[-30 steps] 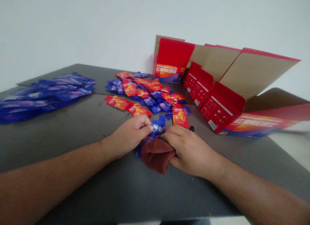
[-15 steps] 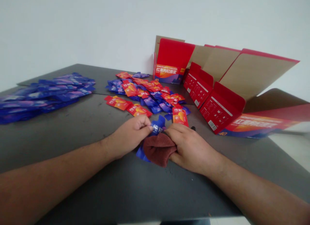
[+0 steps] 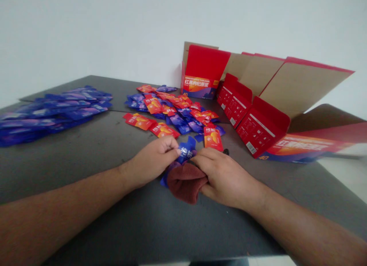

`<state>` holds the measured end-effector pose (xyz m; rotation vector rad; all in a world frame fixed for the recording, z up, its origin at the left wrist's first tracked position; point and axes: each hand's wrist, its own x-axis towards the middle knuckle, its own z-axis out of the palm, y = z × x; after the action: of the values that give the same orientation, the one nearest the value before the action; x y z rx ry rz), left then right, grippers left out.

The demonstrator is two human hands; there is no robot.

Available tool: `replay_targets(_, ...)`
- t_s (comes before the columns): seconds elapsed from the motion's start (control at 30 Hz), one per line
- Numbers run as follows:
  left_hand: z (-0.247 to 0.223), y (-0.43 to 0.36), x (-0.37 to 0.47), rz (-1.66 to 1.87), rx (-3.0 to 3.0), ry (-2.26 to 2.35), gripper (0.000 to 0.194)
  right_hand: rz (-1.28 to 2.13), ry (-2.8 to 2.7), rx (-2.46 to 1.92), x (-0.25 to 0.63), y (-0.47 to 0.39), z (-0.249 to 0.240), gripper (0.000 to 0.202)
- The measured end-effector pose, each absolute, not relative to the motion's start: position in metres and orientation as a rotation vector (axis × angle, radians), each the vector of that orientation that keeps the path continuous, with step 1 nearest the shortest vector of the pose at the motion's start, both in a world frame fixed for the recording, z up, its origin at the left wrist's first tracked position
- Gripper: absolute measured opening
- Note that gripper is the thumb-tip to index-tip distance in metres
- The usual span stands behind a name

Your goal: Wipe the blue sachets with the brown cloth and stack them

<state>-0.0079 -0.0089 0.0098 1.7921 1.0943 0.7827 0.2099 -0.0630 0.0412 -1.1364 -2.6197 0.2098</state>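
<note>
Between my hands lies a blue pouch (image 3: 185, 150) with white lettering, low over the near middle of the table. My left hand (image 3: 156, 157) pinches its left edge between thumb and fingers. A folded brown cloth (image 3: 186, 182) is gripped in my right hand (image 3: 222, 172) and covers the pouch's lower part. The small end of a dark object (image 3: 226, 151) shows past my right knuckles; I cannot tell what it is. Just beyond my hands, a red pouch (image 3: 213, 139) and a mixed pile of red and blue pouches (image 3: 177, 109) rest on the table.
A long heap of blue pouches (image 3: 54, 111) covers the left side of the dark table (image 3: 137, 227). Several red cartons stand along the right with their lids up, including a far carton (image 3: 200, 84) and a near carton (image 3: 304, 147). A white wall closes the back.
My right hand and the brown cloth have shifted slightly down and toward me over the pouch. My left hand keeps its pinch in the same place.
</note>
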Motion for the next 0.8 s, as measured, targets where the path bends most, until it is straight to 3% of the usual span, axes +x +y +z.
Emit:
replay_targets(0.3, 0.0110, -0.0089, -0.0074, 0.799, 1.814, 1.099, 0.017, 0.203, -2.638, -1.110, 0.2093, -0.0648, 0.0410, 0.024)
replay_targets(0.47, 0.0094, -0.0094, -0.0065, 0.794, 1.723, 1.113, 0.015, 0.106, -2.446, -1.344, 0.2143, -0.0602, 0.0397, 0.017)
replay_targets(0.63, 0.0127, -0.0103, -0.0071, 0.768, 1.789, 1.081, 0.016, 0.206, -2.552, -1.198, 0.2142, -0.0618, 0.0412, 0.019)
replay_targets(0.8, 0.0120, -0.0108, -0.0091, 0.754, 1.726, 1.049, 0.014, 0.138, -2.322, -1.364, 0.2184, -0.0556, 0.0413, 0.016)
